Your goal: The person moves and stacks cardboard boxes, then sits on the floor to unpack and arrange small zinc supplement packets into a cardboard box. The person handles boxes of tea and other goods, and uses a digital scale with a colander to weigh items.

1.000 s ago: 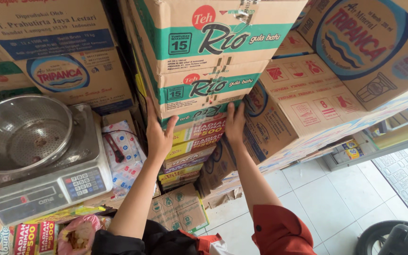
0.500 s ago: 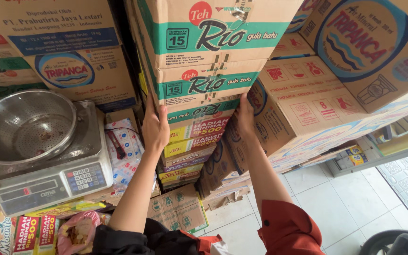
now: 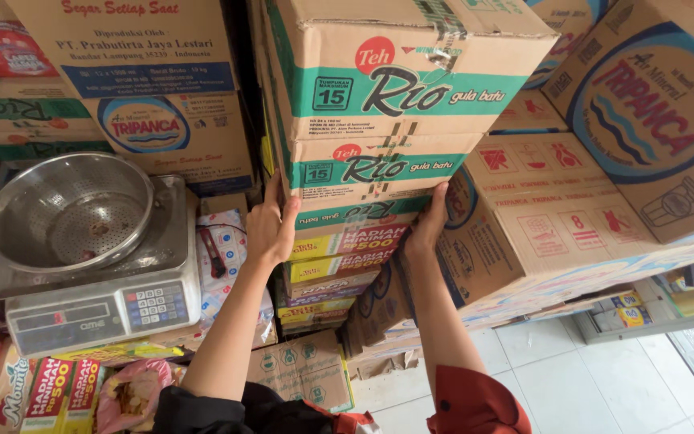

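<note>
While both arms are reaching up into the stack, the left hand (image 3: 271, 229) and right hand (image 3: 430, 219) are pressing flat, fingers spread, against the two sides of a teal-banded carton (image 3: 363, 173), second of three such cartons stacked. If either palm slips, the top carton (image 3: 395, 76) could be toppling toward the weighing scale (image 3: 98, 309) and its one steel bowl (image 3: 66, 213).
</note>
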Tool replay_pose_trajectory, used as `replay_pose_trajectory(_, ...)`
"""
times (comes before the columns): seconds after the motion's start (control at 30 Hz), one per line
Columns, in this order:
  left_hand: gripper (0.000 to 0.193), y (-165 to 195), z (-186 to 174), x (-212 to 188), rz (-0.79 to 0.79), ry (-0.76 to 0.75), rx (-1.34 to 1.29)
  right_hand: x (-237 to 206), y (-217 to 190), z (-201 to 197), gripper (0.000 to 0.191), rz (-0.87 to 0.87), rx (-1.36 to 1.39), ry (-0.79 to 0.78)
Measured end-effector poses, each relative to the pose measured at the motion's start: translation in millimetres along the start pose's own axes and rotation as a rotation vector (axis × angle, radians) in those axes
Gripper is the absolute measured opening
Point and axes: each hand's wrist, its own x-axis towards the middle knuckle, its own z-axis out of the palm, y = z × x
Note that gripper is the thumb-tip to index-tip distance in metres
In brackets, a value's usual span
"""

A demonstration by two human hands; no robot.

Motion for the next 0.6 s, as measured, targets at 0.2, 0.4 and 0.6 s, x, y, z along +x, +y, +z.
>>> replay_pose_trajectory(0.2, 0.095, 0.8, 2.5, -0.3, 0.028, 0.009, 0.011, -4.8, -4.7, 8.3, 0.077, -0.114, -0.009, -0.019)
replay_pose_trajectory(0.4, 0.098, 8.9, -3.6, -2.7, -0.055, -0.057, 0.021, -13.1, -0.8, 20.3, 0.081, -0.179, -0.066, 0.073)
replay_pose_trajectory(0.6, 0.107, 9.0, -9.1, -1.8, -0.085, -0.101, 0.002, -13.9, 17.3, 43.2, 0.082, -0.440, -0.260, 0.151)
